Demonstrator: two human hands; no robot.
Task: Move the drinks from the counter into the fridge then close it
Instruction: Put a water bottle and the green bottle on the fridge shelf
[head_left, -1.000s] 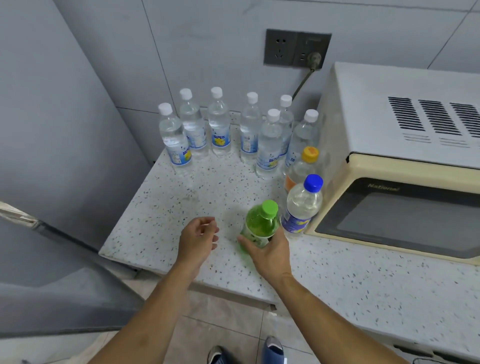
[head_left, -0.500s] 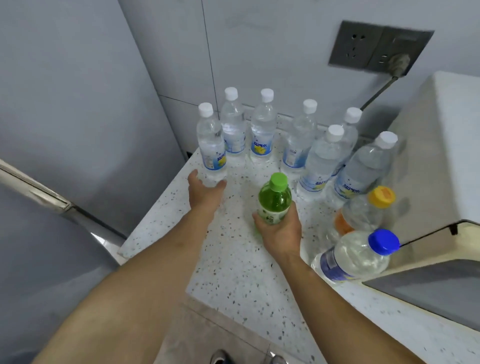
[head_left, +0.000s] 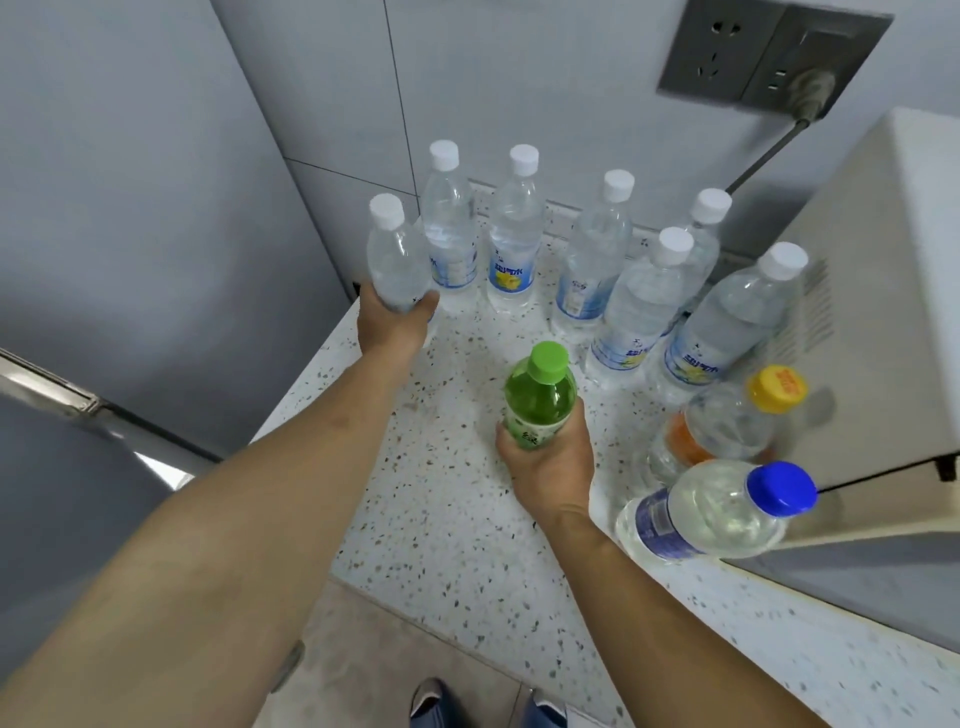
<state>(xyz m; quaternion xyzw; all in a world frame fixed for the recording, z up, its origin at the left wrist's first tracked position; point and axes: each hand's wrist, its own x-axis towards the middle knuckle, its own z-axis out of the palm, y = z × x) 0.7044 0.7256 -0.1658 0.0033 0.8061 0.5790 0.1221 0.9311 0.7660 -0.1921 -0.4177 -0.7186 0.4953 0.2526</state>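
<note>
My right hand (head_left: 550, 467) grips a green bottle with a green cap (head_left: 540, 395) above the speckled counter (head_left: 457, 519). My left hand (head_left: 395, 325) is wrapped round the base of the leftmost clear water bottle with a white cap (head_left: 395, 254). Several more white-capped water bottles (head_left: 514, 239) stand in a row along the back wall. A yellow-capped bottle (head_left: 727, 421) and a blue-capped bottle (head_left: 717, 509) stand at the right beside the microwave. The grey fridge (head_left: 130, 182) fills the left, and its door edge (head_left: 52, 384) juts in below.
A cream microwave (head_left: 872, 312) stands on the counter at the right, plugged into a grey wall socket (head_left: 769, 57). The counter's front edge runs diagonally, with tiled floor and my shoes (head_left: 483, 706) below it.
My left hand reached forward across the counter and took hold of the leftmost water bottle. My right hand carried the green bottle forward and left, away from the blue-capped bottle.
</note>
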